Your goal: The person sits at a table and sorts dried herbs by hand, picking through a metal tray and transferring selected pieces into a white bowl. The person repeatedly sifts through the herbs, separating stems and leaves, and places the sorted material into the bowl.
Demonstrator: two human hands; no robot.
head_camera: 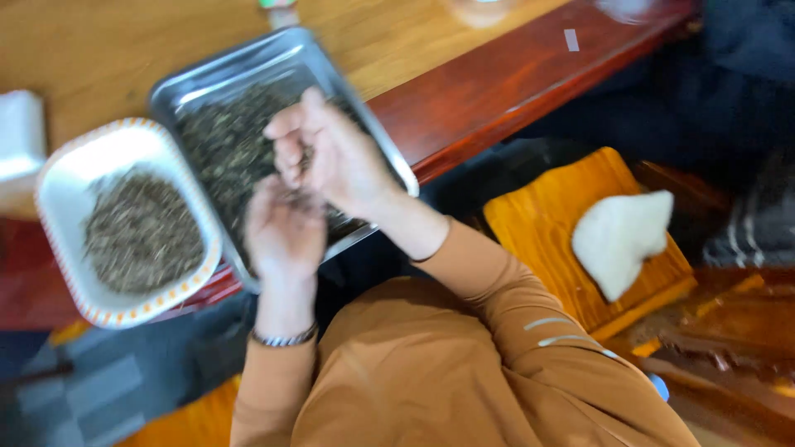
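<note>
Dried loose leaves point(217, 141), dark and fine, fill a rectangular metal tray point(248, 62) that sits tilted at the near edge of the worktop point(99, 50). Both hands are over the tray: the right hand point(335, 157) is loosely curled, fingers bent down onto the leaves, and the left hand point(283, 228) is cupped palm-up just beneath it, touching it, with a few leaves between the two. Motion blur prevents telling whether either hand actually grips leaves. A metal bracelet point(286, 338) circles the left wrist; both sleeves are tan. Just left of the tray, touching it, stands a white dish with an orange-trimmed rim point(58, 165), holding a further heap of the same leaves. Right of the person, well apart, a white cloth point(621, 240) lies on a wooden stool point(538, 223).
</note>
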